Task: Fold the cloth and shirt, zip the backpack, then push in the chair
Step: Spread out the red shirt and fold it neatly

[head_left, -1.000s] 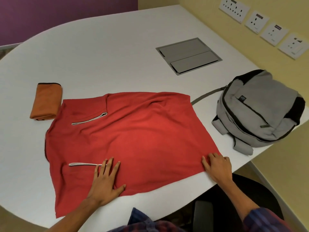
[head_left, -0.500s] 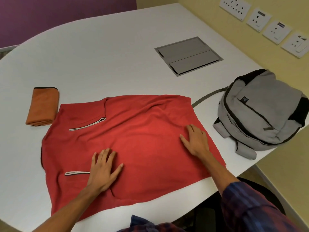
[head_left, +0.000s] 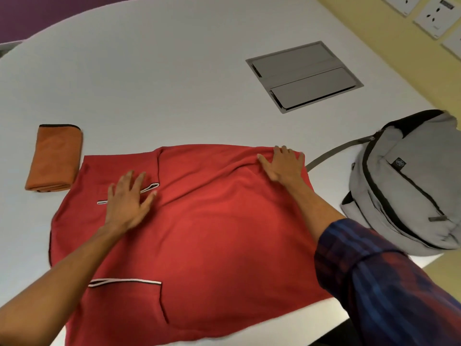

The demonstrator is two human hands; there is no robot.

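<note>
Nearest us, the red shirt lies spread on the white counter. Our left hand rests flat on it, fingers spread; our right hand presses its far edge. Farther left sits the folded orange cloth; right, the grey backpack.

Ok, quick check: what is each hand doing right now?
Left hand: open, fingers spread flat on the red shirt.
Right hand: open, flat on the shirt's far edge.
</note>
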